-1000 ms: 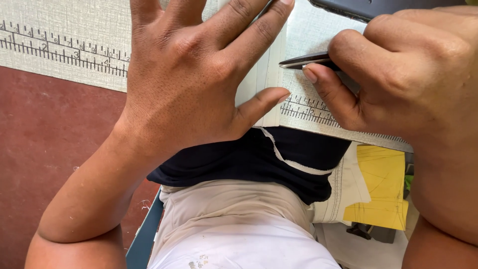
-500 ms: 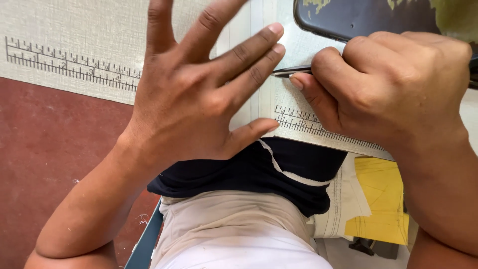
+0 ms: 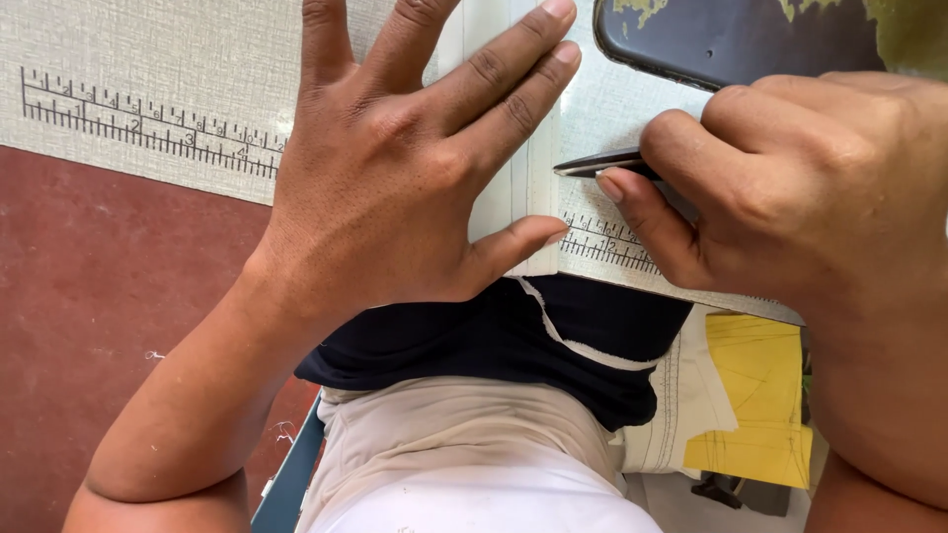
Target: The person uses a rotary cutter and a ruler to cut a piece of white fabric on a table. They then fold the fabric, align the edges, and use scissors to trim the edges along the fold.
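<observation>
Left hand (image 3: 395, 178) fingers closer together – right hand (image 3: 790, 188) tool (image 3: 597, 165), perhaps scissors, unmoved.

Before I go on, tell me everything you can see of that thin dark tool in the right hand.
The thin dark tool is a slim, dark, metallic-looking piece tapering to a fine point; only its front end shows, so its kind cannot be told. The right hand pinches it between thumb and fingers. It lies nearly level, tip pointing left toward the white strip under the left hand, above the ruler markings on the pale mat.
</observation>
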